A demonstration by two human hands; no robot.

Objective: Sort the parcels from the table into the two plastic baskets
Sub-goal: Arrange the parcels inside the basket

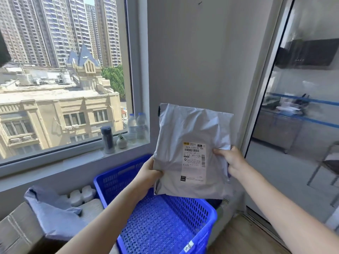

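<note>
Your two forearms reach up from the bottom of the frame, and both hands hold one grey parcel (pixel 192 151) upright at the centre. Your left hand (pixel 148 173) grips the parcel's lower left edge, thumb on the front, the fingers hidden behind the plastic. Your right hand (pixel 231 160) pinches the right edge, thumb laid on the front just beside the white shipping label (pixel 194 162); the remaining fingers are behind the bag and out of sight. That label faces you, with barcodes and small print too fine to read in full.

Directly below the parcel, in the lower centre of the frame, sits a blue plastic basket (pixel 207 224) with a perforated floor; what shows of that floor is bare. A small white tag (pixel 189 246) with handwriting is stuck on its near rim. The parcel hangs above the basket's far half, not touching it.

At the lower left lies a crumpled grey bag (pixel 53 215) over some boxes, with a few white items just behind it.

On the windowsill at centre left stand a dark flask (pixel 107 139), a little potted plant (pixel 121 141) and two clear water bottles (pixel 132 128). City buildings fill the window at the upper left; a glass partition runs down the right side.
</note>
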